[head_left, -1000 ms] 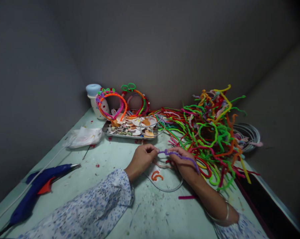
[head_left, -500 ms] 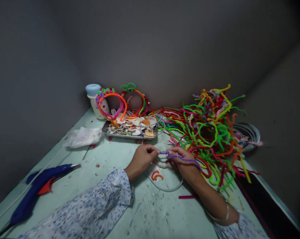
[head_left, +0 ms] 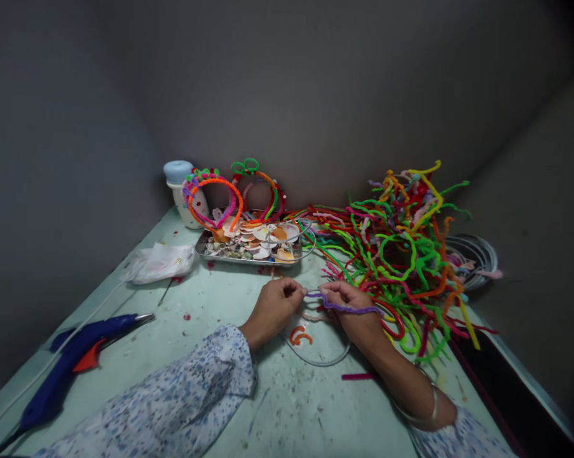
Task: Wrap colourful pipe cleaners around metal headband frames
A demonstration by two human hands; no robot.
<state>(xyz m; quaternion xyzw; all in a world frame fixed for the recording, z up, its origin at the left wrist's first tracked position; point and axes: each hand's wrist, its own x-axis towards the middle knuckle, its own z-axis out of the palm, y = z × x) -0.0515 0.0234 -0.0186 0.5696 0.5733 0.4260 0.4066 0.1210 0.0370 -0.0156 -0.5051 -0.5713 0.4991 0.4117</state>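
Note:
Between my two hands runs a purple pipe cleaner (head_left: 351, 308), its loose end lying over the back of my right hand. My left hand (head_left: 278, 305) is closed, pinching the short end of it between thumb and fingertips. A few centimetres away, my right hand (head_left: 356, 315) also pinches the purple pipe cleaner. A thin grey wire hoop (head_left: 320, 364) hangs below and between the hands; where exactly the fingers meet it is hidden. Under the hands lie bent orange pipe cleaner pieces (head_left: 300, 336). A magenta piece (head_left: 357, 376) rests by my right forearm.
A large tangle of coloured pipe cleaners (head_left: 410, 267) fills the right, beside a wire coil (head_left: 477, 261). Behind my hands stand a metal tray (head_left: 248, 261) of shells, decorated headbands (head_left: 215, 181) and a blue-lidded bottle (head_left: 178, 175). A blue glue gun (head_left: 53, 381) and plastic bag (head_left: 160, 264) lie left.
The purple pipe cleaner has shifted slightly between my fingers, its loose end a little lower and shorter over my right hand. Both hands stay almost in place.

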